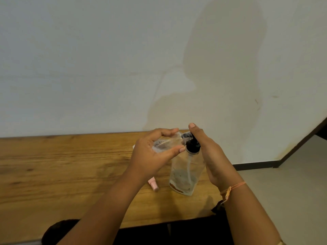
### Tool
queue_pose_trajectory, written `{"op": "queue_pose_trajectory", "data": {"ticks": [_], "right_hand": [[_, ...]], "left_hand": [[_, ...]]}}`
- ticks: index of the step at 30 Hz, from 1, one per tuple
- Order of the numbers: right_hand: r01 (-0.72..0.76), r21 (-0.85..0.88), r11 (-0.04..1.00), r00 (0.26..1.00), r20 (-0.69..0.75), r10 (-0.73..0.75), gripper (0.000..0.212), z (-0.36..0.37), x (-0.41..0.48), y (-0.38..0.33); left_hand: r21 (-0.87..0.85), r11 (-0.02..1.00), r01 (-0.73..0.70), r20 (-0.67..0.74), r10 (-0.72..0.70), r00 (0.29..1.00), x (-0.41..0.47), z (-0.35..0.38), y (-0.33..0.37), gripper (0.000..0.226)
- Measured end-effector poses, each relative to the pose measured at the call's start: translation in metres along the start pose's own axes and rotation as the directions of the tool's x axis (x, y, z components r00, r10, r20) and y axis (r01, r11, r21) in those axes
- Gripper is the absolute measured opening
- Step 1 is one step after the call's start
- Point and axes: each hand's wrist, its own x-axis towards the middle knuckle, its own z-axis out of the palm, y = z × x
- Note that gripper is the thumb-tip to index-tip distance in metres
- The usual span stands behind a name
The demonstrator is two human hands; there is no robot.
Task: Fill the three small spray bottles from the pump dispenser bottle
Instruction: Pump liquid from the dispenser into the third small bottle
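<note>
The pump dispenser bottle stands upright on the wooden surface, near its right end and about midway between the back and front edges. The bottle is clear, holds a low level of liquid, and carries a black pump head.

The left hand grips a clear small spray bottle, with fingers above and thumb below curled round its body. This bottle is raised off the surface and lies nearly horizontal. It is uncapped, and its threaded neck points right, just beside the pump head.

The right hand lies against the right side of the pump head, with its palm facing left and its one visible finger extended upward. An orange wrist band circles the right wrist.

A pink spray cap lies on its side on the surface, just left of the pump dispenser bottle base.
</note>
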Motion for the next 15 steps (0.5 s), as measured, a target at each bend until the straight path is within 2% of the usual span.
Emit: {"op": "queue_pose_trajectory", "data": {"ticks": [7,12,15], "right_hand": [[0.001,-0.018,1.000,1.000,-0.028,-0.002,0.034,0.001,-0.001,0.001],[-0.001,-0.026,1.000,0.999,-0.039,0.000,0.068,0.007,-0.003,0.001],[0.003,-0.015,1.000,0.999,-0.052,-0.004,0.058,0.005,-0.003,0.001]], "left_hand": [[0.007,1.000,0.009,-0.021,-0.008,1.000,-0.004,0.002,0.001,0.037],[-0.026,1.000,-0.016,-0.027,0.016,1.000,-0.002,0.003,0.008,0.038],[-0.040,0.999,-0.007,-0.020,0.007,1.000,-0.002,0.003,0.008,0.036]]}}
